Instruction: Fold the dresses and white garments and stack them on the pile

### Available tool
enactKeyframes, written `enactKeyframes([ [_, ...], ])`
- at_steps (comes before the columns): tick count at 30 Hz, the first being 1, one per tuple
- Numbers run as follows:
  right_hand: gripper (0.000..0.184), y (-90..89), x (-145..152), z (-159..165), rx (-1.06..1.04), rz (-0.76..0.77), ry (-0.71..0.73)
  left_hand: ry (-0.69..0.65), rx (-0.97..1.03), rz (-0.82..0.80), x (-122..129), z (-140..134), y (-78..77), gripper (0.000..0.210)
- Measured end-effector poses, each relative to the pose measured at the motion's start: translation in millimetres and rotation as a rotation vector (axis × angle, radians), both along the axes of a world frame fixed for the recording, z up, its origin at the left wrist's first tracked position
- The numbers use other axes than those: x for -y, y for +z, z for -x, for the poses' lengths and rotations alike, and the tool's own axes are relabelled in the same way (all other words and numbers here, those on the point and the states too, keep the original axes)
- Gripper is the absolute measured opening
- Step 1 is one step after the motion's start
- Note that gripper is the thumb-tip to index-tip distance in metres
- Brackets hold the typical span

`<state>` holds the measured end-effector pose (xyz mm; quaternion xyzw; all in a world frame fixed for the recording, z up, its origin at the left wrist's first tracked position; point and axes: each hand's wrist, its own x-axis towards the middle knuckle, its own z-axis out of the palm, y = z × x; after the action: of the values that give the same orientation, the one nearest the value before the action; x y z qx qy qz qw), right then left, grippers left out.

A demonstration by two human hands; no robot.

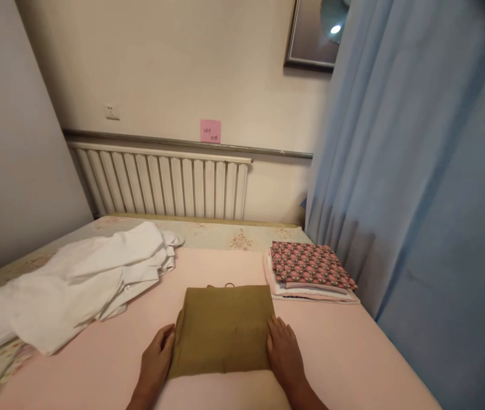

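Note:
A folded olive-green garment (227, 330) lies on the pink bed sheet in front of me, with a thin cord loop (229, 285) sticking out beyond its far edge. My left hand (157, 356) is closed at the garment's left edge, its fingertips partly hidden against the cloth. On the opposite edge, my right hand (284, 348) grips the side with bent fingers on the fabric. What layers lie inside the fold cannot be seen.
A crumpled white cloth (84, 279) spreads over the bed's left side. To the right sits a stack of folded cloths topped by a red patterned one (311, 265). A blue curtain (396, 171) hangs along the right; a radiator (174, 185) stands behind the bed.

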<state>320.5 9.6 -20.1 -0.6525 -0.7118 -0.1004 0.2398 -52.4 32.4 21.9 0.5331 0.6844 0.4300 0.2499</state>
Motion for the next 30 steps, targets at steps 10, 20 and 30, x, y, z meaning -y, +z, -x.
enactKeyframes([
  [10,0.045,1.7,-1.0,1.3,0.003,0.004,-0.005,-0.011,-0.027,0.0,-3.6,3.9,-7.9,0.04],
  [20,0.042,-4.4,-2.4,-1.4,0.03,-0.006,-0.006,0.008,-0.031,-0.013,-3.1,1.7,-3.9,0.041],
  [30,0.043,-8.9,-3.9,-3.1,0.035,-0.048,0.006,0.007,-0.034,-0.014,-3.9,2.6,-6.8,0.041],
])
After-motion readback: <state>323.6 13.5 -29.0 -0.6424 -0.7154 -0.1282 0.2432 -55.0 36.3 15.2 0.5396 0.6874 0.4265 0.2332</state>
